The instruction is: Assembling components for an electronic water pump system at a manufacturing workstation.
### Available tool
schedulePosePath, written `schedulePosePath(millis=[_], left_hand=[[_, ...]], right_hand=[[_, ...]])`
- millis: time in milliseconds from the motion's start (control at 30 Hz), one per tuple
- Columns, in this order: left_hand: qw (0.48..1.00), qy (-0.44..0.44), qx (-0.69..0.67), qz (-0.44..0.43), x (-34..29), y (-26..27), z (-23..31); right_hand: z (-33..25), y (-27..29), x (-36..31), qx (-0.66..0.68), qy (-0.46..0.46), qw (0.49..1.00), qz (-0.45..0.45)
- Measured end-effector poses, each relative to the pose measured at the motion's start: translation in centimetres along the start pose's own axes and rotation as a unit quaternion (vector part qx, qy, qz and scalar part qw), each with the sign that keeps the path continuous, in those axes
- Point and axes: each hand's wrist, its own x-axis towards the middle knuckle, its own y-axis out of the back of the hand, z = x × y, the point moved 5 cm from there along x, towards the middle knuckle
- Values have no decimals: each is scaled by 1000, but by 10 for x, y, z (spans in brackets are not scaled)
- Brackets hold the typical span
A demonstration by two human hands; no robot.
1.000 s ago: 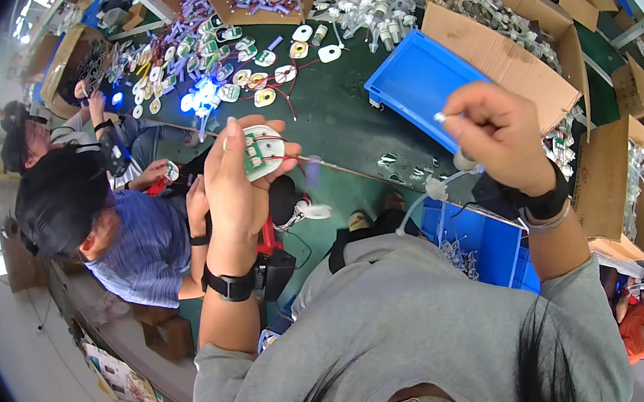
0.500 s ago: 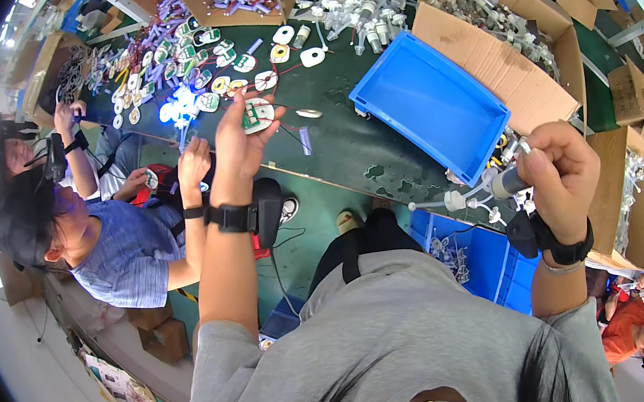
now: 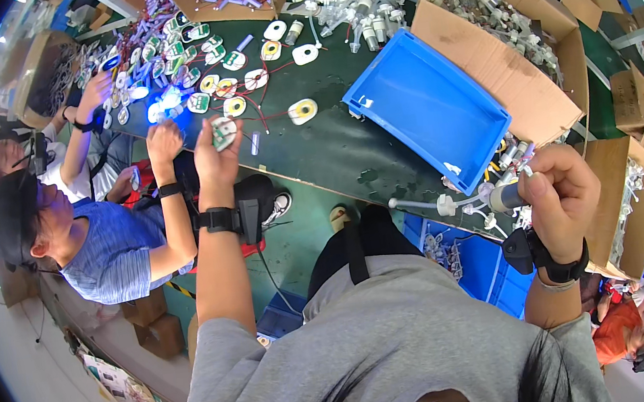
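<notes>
My left hand [image 3: 216, 160] is closed on a small green circuit board [image 3: 224, 132] at the near edge of the table. Close beside it lie a purple battery cell [image 3: 255, 143] and a white disc with a yellow centre [image 3: 303, 111]; thin wires run among these parts. At the right, my right hand [image 3: 563, 193] pinches the end of a grey cylinder with a clear plastic stem [image 3: 507, 197]. Its stem and white fittings point left, past the lower corner of the blue tray [image 3: 425, 106].
A co-worker in blue [image 3: 120, 240] works at the left beside glowing blue lights [image 3: 169, 105]. Boards and discs [image 3: 180, 53] are heaped at the back left, clear plastic parts [image 3: 353, 2] behind. Cardboard boxes [image 3: 496, 68] stand at the right, blue bins [image 3: 468, 263] below the table edge.
My left hand has shifted left and slightly down with the circuit board. The wired disc now lies flat, yellow centre showing. My right hand still holds the cylinder, slightly lower.
</notes>
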Motion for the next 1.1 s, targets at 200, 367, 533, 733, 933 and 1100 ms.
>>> schedulePosePath(millis=[200, 367, 533, 733, 933, 1100], left_hand=[[978, -4, 192, 86, 1, 4, 15], [943, -68, 312, 93, -29, -49, 42], [966, -94, 225, -79, -54, -97, 56], [952, -135, 274, -15, -58, -90, 55], [952, -144, 271, 16, -59, -85, 54], [964, -112, 241, 28, -56, -76, 52]], right_hand=[[4, -11, 6, -5, -30, 999, -29], [4, -12, 9, -38, -16, 999, -15], [7, -17, 9, -32, -16, 999, -13], [8, -20, 5, -24, -19, 999, -23], [7, -19, 0, -31, -23, 999, -20], [11, -19, -1, -23, -21, 999, -22]])
